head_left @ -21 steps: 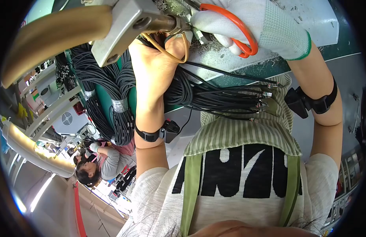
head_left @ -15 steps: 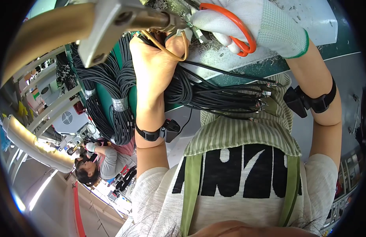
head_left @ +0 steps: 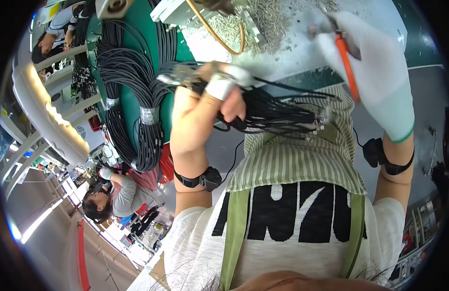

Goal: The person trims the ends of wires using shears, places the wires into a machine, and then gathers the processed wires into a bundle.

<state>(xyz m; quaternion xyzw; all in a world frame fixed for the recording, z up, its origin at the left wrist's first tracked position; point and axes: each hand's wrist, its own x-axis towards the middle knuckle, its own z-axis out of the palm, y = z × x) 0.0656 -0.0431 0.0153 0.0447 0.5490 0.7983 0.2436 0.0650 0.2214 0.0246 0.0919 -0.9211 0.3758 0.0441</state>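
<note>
My right hand [head_left: 374, 72], in a white glove with a green cuff edge, is closed around orange-handled pliers [head_left: 348, 65]. Their dark metal tip points away, over the white worktop. My left hand [head_left: 200, 104] is bare but for white wraps on its fingers. Smeared by motion, it closes on black cables [head_left: 277, 111] at the near edge of the table. The cables run rightward, and their metal-tipped ends hang over my striped apron [head_left: 292, 167]. A blurred silvery piece [head_left: 178, 75] shows just left of that hand.
Tied bundles of black cable [head_left: 130, 63] lie on the green table [head_left: 137, 29] at left. A white board [head_left: 302, 63] carries a heap of small metal scraps [head_left: 268, 29]. Beside it are a metal fixture [head_left: 253, 26] and a brown tube [head_left: 210, 29]. Two people work farther left.
My left hand has drawn back from the fixture toward me, over the cables. My right hand has swung right with the pliers. The view has shifted, uncovering the scrap heap.
</note>
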